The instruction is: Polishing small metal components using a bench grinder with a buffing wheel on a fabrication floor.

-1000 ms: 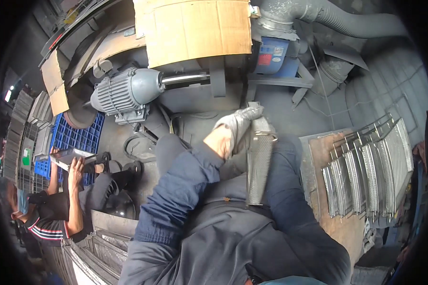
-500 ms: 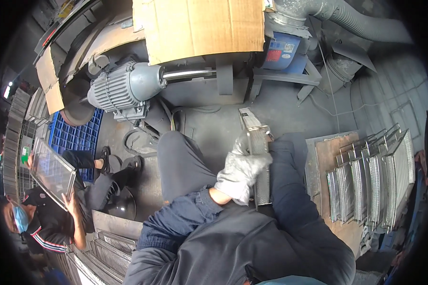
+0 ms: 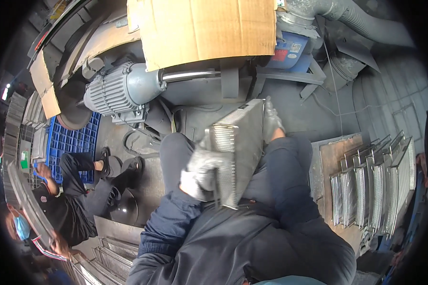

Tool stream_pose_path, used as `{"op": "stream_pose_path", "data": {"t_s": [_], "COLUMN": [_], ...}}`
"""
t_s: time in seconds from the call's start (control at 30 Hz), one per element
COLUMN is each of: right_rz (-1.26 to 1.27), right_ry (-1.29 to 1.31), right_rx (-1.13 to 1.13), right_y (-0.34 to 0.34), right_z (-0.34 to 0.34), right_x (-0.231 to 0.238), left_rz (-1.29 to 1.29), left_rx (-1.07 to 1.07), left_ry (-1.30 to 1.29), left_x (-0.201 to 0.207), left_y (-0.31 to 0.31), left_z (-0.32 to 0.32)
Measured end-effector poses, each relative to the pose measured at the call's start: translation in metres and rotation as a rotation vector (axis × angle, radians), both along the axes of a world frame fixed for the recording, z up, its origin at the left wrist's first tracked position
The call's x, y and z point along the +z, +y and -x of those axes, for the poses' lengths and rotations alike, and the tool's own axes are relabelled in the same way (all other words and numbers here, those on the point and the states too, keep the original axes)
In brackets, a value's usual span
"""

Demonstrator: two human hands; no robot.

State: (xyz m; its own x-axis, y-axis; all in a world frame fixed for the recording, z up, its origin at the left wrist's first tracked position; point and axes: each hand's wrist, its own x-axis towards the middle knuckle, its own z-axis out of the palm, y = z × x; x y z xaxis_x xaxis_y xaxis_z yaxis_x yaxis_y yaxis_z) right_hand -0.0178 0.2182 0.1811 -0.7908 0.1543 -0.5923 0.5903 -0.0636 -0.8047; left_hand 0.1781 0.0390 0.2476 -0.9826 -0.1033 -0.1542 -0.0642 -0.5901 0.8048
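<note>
A perforated metal tray (image 3: 242, 147) with a ribbed-looking edge stands tilted over my lap. My left hand (image 3: 200, 173), in a grey-white work glove, is closed on its near left side. At the far right edge, my gloved right hand (image 3: 274, 121) bears against the tray with fingers stretched along it; its thumb is hidden. Several similar trays (image 3: 373, 183) stand in a row on a board at my right.
Ahead are a grey motor (image 3: 116, 90) with a shaft, a cardboard sheet (image 3: 207, 33) and a blue machine housing (image 3: 287, 52). At left, a co-worker (image 3: 57, 209) handles another tray (image 3: 28, 199), near a blue plastic pallet (image 3: 73, 142). More trays (image 3: 111, 259) stand at lower left.
The tray in my hands has turned from nearly edge-on to show its broad face. My left hand has moved left, and my right hand has come into view. The co-worker's tray has swung left.
</note>
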Motion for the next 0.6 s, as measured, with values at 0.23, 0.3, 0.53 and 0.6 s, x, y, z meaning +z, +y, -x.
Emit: {"op": "stream_pose_path", "data": {"t_s": [0.23,0.3,0.53,0.6], "right_rz": [0.208,-0.449,0.283,-0.060], "right_ry": [0.530,1.332,0.568,0.777], "right_rx": [0.147,0.613,0.199,0.451], "right_y": [0.128,0.115,0.106,0.082], "right_z": [-0.055,-0.096,-0.191,-0.194], "right_x": [0.066,0.153,0.203,0.215], "left_rz": [0.400,0.842,1.551,1.227], "left_rx": [0.161,0.374,0.493,0.388], "left_ry": [0.079,-0.058,0.660,0.669], "left_x": [-0.007,-0.053,0.087,0.111], "left_y": [-0.095,-0.114,0.010,0.063], "left_z": [-0.010,-0.009,-0.039,-0.042]}}
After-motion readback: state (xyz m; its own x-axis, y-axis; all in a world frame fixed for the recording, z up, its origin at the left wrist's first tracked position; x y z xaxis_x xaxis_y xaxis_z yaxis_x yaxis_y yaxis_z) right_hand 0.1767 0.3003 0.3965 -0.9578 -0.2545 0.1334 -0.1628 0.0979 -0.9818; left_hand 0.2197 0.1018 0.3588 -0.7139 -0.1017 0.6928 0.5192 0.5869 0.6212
